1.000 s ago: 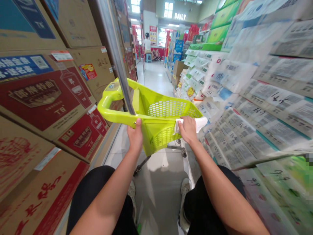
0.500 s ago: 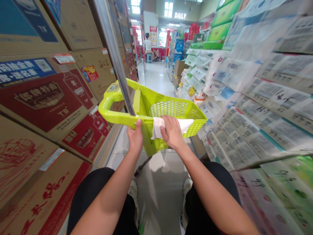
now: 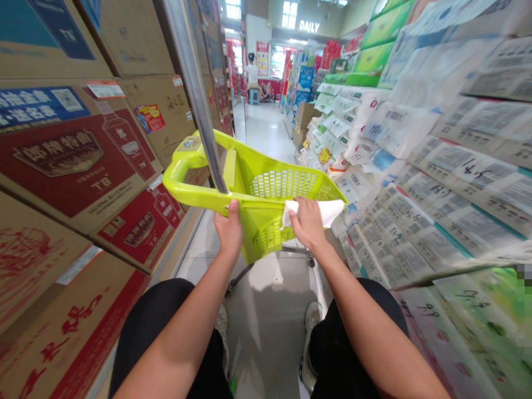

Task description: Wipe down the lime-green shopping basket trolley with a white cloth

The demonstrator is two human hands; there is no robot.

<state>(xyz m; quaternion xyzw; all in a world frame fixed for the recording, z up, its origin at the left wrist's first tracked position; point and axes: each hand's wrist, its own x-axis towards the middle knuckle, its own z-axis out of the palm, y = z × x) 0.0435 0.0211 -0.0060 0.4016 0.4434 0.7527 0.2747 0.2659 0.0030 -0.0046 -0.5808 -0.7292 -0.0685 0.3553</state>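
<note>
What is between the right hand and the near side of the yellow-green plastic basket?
In the head view, a white cloth lies between the right hand and the basket.

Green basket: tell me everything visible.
Yellow-green, apparently plastic, the open-topped basket stands in the aisle, with perforated walls and a looped handle at picture left. A metal pole meets it beside the handle; metal legs show beneath. The left hand touches its near side; the right hand holds a white cloth against the near rim.
</note>
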